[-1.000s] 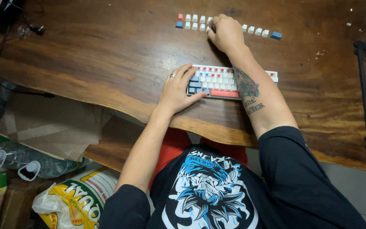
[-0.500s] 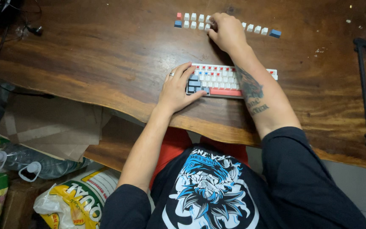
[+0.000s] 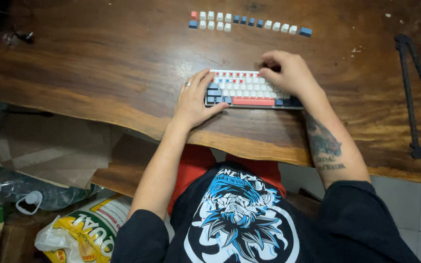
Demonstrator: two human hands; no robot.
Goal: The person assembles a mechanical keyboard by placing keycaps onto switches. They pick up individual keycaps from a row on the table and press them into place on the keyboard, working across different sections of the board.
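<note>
1. Keyboard lies flat on the wooden table, near its front edge, about centre of view. White keys mostly, a few red and blue, red bar along the bottom row, dark keys at the left end.
2. Left hand at 9 o'clock of the keyboard: palm down, fingers spread loose over the left end, thumb on the bottom-left corner. Rests on it, not clamped. Ring on one finger.
3. Right hand at 2 o'clock of the keyboard, over the upper right part of it. Fingers curled down toward the keys; can't tell if anything is pinched between the tips, they're hidden under the hand.
4. Loose keys in a row at 12 o'clock, well apart from the keyboard, toward the far side of the table: red and blue ones at the left end, white, blue, white, one blue at the right end.
5. Black clothes hanger at 3 o'clock on the table, well away from both hands.
6. Plastic sack and bottle on the floor at 8 o'clock.
</note>
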